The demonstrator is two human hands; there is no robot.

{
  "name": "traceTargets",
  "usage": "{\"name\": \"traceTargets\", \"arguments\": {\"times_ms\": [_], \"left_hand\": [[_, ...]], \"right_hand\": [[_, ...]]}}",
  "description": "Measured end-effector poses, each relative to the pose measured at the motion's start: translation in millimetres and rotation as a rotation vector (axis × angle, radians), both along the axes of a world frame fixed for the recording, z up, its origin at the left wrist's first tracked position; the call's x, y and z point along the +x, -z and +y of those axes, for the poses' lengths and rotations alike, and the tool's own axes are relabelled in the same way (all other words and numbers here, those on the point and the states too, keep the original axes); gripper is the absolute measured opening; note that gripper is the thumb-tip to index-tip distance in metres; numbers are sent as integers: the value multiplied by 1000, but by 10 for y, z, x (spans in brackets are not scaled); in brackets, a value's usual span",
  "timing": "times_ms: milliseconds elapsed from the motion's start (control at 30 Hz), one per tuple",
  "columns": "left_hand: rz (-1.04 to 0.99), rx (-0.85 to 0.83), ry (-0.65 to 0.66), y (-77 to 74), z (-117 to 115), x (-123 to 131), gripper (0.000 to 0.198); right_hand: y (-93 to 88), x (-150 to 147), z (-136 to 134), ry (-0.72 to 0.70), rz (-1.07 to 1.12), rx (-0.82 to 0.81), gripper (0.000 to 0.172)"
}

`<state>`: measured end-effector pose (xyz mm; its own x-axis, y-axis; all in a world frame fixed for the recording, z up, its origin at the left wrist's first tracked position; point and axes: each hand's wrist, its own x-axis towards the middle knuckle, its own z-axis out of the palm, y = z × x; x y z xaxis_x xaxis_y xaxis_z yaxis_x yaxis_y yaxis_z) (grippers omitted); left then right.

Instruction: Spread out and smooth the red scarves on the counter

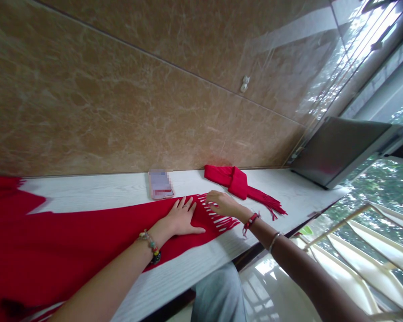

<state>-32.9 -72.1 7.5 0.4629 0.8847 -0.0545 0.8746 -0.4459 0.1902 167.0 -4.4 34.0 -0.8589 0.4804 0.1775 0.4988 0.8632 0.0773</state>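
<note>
A long red scarf (104, 237) is spread along the white tabletop, its fringed end toward the right. My left hand (181, 218) lies flat on the cloth, fingers apart, a ring on one finger. At the fringe (221, 219), my right hand (223, 204) has its fingers curled in over the upper strands, and seems to grip them; the fingertips are partly hidden. Just beyond the right hand lies a second red scarf (238, 181), folded and looped around itself, with its tassels pointing right.
A phone (161, 184) rests by the wall behind my left hand. Brown marble tiles (137, 89) rise along the table's back edge. A grey box-like appliance (342, 150) stands at the right end. Pale slatted furniture (349, 259) is at the lower right, beyond the white table's edge (188, 279).
</note>
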Motion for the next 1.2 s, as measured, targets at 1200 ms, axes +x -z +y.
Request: {"name": "traceTargets", "arguments": {"times_ms": [1200], "left_hand": [[183, 145, -512, 111, -733, -1965, 62]], "right_hand": [[449, -479, 334, 15, 334, -100, 21]]}}
